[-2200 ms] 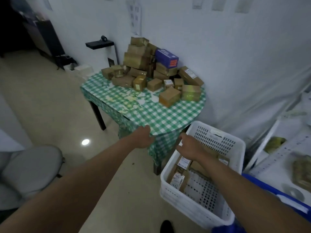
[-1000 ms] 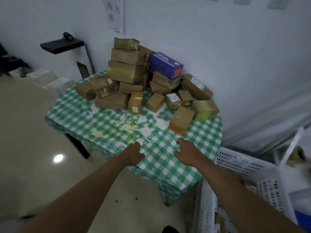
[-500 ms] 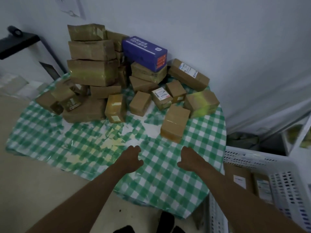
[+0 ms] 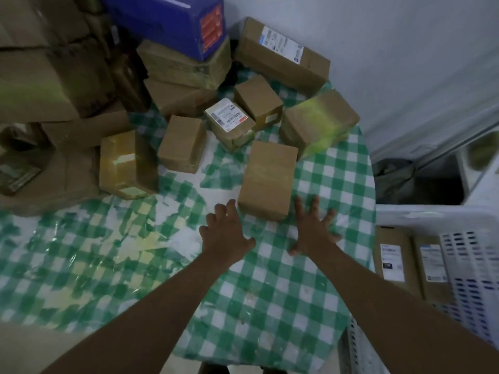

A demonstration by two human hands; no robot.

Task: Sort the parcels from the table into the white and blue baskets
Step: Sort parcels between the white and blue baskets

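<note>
Green-checked table (image 4: 283,306) against white wall (image 4: 405,49)

Both hands over green-checked table (image 4: 270,306), fingers spread, holding nothing. Left hand (image 4: 225,236) just left of nearest brown parcel (image 4: 267,179), right hand (image 4: 314,230) just right of it. More parcels stacked behind, blue box (image 4: 172,20) on top. White basket (image 4: 432,217) at right holds labelled parcels.

Both arms reach forward, left hand (image 4: 225,233) and right hand (image 4: 313,228) with fingers spread, palms down.
</note>
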